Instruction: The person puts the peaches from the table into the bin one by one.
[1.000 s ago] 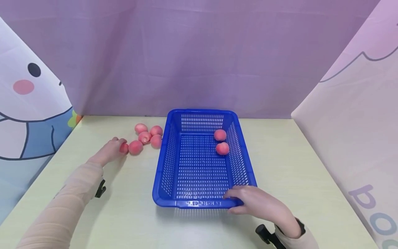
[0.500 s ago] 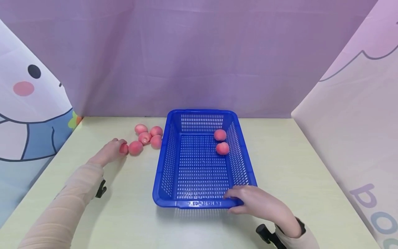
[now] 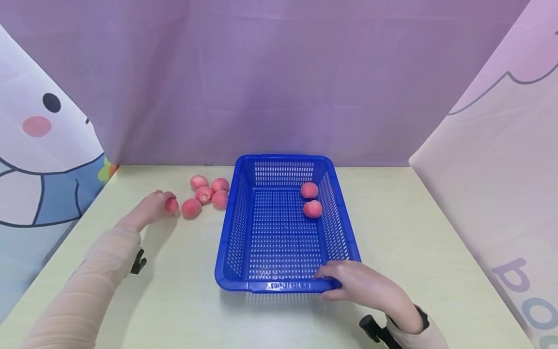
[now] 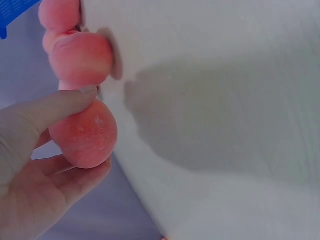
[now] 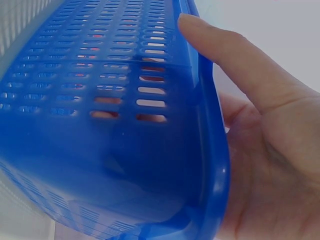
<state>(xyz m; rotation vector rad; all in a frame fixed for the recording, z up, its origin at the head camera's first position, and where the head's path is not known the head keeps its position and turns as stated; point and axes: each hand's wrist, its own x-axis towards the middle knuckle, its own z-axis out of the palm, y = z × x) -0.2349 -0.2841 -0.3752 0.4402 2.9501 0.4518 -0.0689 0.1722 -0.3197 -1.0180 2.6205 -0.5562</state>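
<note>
My left hand (image 3: 152,208) holds a pink peach (image 4: 86,134) between thumb and fingers, just above the table by its shadow in the left wrist view. Right beside it lies another peach (image 3: 191,209), with several more peaches (image 3: 204,195) clustered behind, near the basket's left side. A blue perforated plastic basket (image 3: 285,286) stands in the middle. Two peaches (image 3: 312,209) lie inside it along its right wall. At the basket's near right corner my right hand (image 3: 370,288) grips the rim (image 5: 212,150), thumb on the outside and fingers over the inside.
The pale table (image 3: 405,242) extends on both sides of the basket. A purple cloth (image 3: 279,82) hangs behind it, and printed panels (image 3: 501,194) flank it left and right. A strap with a black clip is on each wrist.
My left hand has drawn slightly left and up with the peach, opening a gap to the neighbouring peach. The right hand and basket have stayed in place.
</note>
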